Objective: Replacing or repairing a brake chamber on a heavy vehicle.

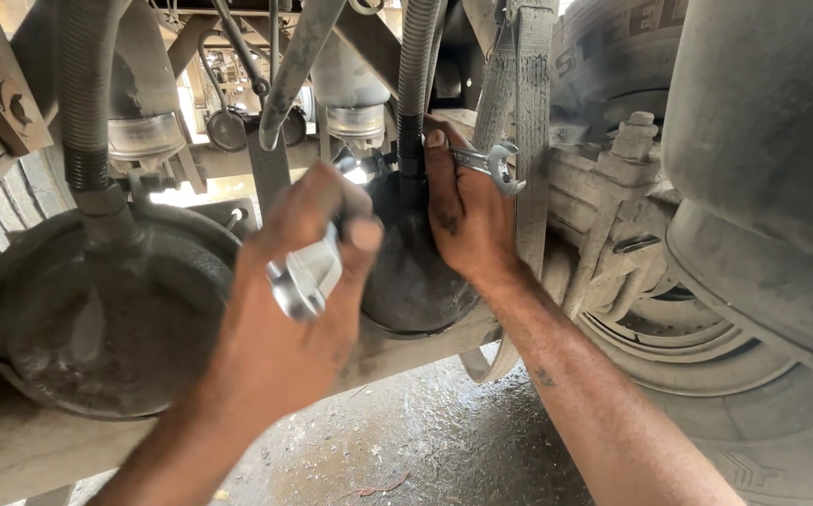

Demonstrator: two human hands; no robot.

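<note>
Left hand (294, 281) grips a bright ring spanner (305, 279). Right hand (467, 211) clamps an open-ended spanner (489, 162) against the round brake chamber (411, 272), beside its black hose (412, 141). A strap (530, 122) crowds the right edge; tyre (762, 187) close behind.

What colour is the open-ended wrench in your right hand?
Shiny silver metal: the open-ended wrench in the right hand, clearest in the head view.

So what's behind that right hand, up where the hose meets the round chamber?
The right hand, holding an open-ended spanner, lies against the dark round chamber. The corrugated hose enters just above. The fitting itself is covered by the fingers.
</note>
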